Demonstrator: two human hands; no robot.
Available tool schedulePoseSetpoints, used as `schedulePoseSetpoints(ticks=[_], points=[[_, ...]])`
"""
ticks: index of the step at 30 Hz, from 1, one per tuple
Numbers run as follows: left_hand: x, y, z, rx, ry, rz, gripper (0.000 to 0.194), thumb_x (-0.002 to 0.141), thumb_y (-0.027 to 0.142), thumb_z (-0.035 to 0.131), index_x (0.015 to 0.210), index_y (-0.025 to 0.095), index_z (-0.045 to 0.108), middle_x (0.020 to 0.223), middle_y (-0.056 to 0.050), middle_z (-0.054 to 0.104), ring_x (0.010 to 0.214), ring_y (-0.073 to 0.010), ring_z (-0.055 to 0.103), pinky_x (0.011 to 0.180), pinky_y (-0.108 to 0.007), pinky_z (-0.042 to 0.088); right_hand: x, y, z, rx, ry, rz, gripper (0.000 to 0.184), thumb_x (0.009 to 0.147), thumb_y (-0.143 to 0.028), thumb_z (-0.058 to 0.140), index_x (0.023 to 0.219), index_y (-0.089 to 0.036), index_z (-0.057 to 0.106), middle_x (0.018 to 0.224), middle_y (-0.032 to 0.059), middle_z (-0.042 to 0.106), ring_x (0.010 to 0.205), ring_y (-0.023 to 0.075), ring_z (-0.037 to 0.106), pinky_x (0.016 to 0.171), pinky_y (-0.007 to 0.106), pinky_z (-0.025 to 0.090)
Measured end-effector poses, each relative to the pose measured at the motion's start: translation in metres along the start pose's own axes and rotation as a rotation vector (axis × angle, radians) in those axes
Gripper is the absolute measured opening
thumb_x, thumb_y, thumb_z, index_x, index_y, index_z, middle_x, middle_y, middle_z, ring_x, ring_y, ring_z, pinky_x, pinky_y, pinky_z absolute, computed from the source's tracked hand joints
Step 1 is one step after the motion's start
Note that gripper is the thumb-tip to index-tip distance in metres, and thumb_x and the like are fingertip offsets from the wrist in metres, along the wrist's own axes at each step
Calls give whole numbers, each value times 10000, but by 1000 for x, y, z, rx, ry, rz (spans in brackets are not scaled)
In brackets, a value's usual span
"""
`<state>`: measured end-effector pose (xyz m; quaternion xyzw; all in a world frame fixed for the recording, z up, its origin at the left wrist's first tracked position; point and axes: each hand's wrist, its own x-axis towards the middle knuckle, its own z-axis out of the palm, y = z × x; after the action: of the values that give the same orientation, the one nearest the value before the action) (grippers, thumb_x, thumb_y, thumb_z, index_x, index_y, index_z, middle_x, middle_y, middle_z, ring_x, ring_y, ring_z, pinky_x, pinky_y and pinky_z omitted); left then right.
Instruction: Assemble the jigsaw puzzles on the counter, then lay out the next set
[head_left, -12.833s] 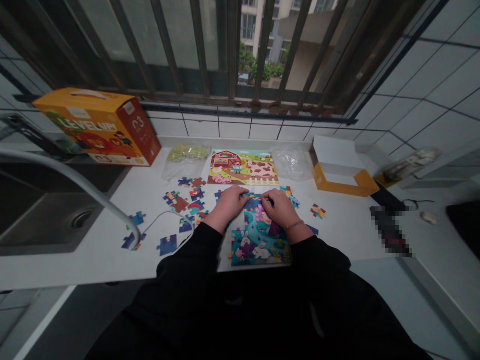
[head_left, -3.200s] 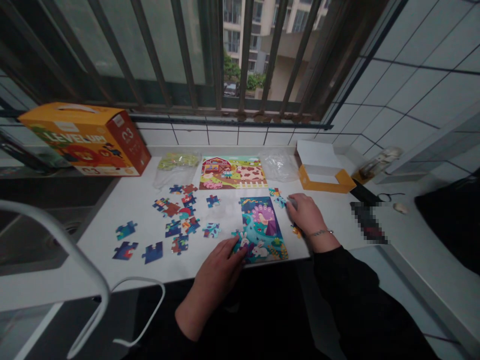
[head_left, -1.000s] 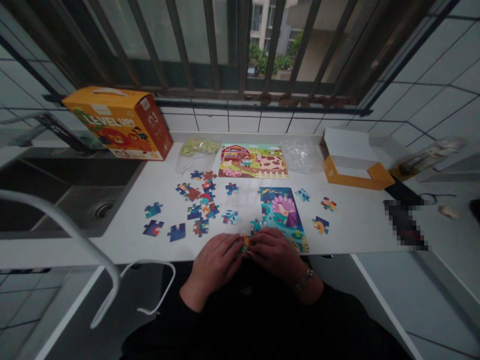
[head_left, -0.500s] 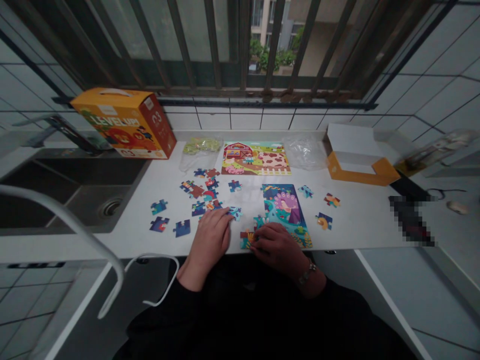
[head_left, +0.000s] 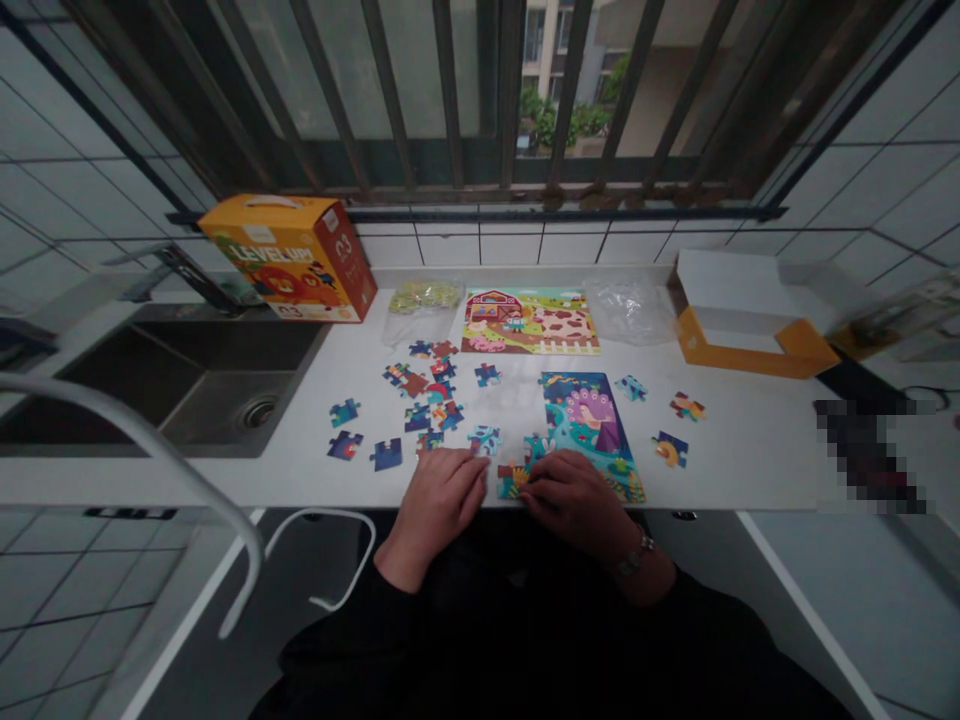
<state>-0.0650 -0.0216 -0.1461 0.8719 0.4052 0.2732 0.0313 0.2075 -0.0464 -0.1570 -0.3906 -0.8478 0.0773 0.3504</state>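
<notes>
The partly joined jigsaw puzzle [head_left: 589, 430], with a pink and purple peacock on teal, lies near the counter's front edge. At its lower left corner, a teal and orange puzzle piece [head_left: 511, 482] lies against it. My right hand [head_left: 581, 503] has its fingers curled on that piece and covers the puzzle's lower part. To the left, my left hand [head_left: 441, 505] rests palm down at the counter edge, fingers loosely stretched and nothing visible in them. Just beyond its fingertips is a light blue and white puzzle piece [head_left: 485, 440].
Several loose pieces [head_left: 416, 415] lie at left, and a few more, one orange [head_left: 688, 405], at right. Behind are a farm picture [head_left: 531, 322], plastic bags [head_left: 630, 308] and an open yellow box [head_left: 757, 345]. An orange carton [head_left: 289, 258] stands beside the sink [head_left: 217, 375].
A second ago both hands held the teal and orange piece at the counter edge. It now lies at the puzzle's lower left under my right fingers; my left hand has let go and moved left.
</notes>
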Motion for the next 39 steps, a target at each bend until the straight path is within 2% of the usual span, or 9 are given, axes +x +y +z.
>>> schedulePoseSetpoints(ticks=[4, 8, 14, 18, 22, 25, 30, 34, 39], points=[[7, -6, -2, -10, 6, -86, 311, 1089, 201, 560, 1387, 206, 650, 1386, -126, 728, 1267, -291, 664, 1089, -489, 511, 0, -1, -1, 3, -29, 20, 119, 1046, -251, 715, 939, -249, 768, 1015, 58, 772, 986, 237, 692, 914, 426, 540], [29, -10, -3, 17, -129, -132, 393, 1060, 187, 581, 1451, 212, 609, 1551, -117, 649, 1441, -323, 566, 1210, -533, 449, -1, -1, -1, -12, -43, 32, 110, 1056, -250, 699, 966, -244, 762, 1027, 63, 771, 989, 238, 683, 913, 427, 537], [42, -7, -7, 61, -236, -194, 370, 1052, 289, 676, 1410, 209, 626, 1337, -122, 718, 1261, -326, 634, 1082, -498, 509, 0, -2, -2, -27, -42, 36, 102, 1062, -250, 686, 992, -240, 760, 1043, 74, 776, 1009, 246, 687, 916, 430, 541], [37, -3, -13, 152, -246, -283, 446, 982, 423, 807, 1338, 195, 662, 1247, -140, 735, 1172, -359, 653, 998, -488, 526, 1, -3, -3, -40, -47, 36, 111, 1067, -250, 676, 993, -231, 758, 1035, 72, 774, 988, 246, 679, 902, 431, 540], [25, 0, -23, 133, -259, -319, 472, 995, 550, 771, 1298, 198, 685, 1116, -116, 771, 1063, -347, 689, 936, -482, 539, 1, -3, -3, -46, -43, 32, 106, 1068, -250, 671, 1004, -227, 753, 1031, 72, 771, 975, 247, 675, 889, 429, 540], [13, -3, -30, 71, -248, -291, 442, 1032, 529, 725, 1336, 209, 684, 1165, -112, 777, 1106, -338, 700, 955, -490, 549, 1, -3, -2, -48, -49, 29, 84, 1057, -235, 686, 1006, -227, 753, 1045, 74, 773, 983, 248, 677, 902, 430, 542], [0, -15, -31, 1, -244, -120, 459, 1064, 335, 664, 1515, 274, 603, 1560, -98, 654, 1431, -318, 581, 1184, -542, 455, 0, -3, -1, -63, -38, 27, 81, 1062, -237, 681, 1014, -233, 746, 1043, 74, 772, 980, 249, 677, 912, 432, 543], [1, -19, -29, -18, -299, -100, 387, 1071, 305, 652, 1458, 286, 656, 1487, -72, 706, 1377, -300, 611, 1171, -529, 456, -2, -1, 0, -44, -47, 43, 54, 1058, -235, 691, 1041, -236, 742, 1053, 67, 772, 983, 248, 681, 916, 433, 537], [-1, -25, -34, -17, -279, -134, 386, 1046, 361, 722, 1417, 272, 661, 1405, -78, 742, 1317, -305, 635, 1132, -513, 471, -3, -1, 1, -40, -55, 57, 50, 1050, -235, 699, 1049, -240, 749, 1069, 76, 776, 1010, 252, 688, 931, 434, 540]])
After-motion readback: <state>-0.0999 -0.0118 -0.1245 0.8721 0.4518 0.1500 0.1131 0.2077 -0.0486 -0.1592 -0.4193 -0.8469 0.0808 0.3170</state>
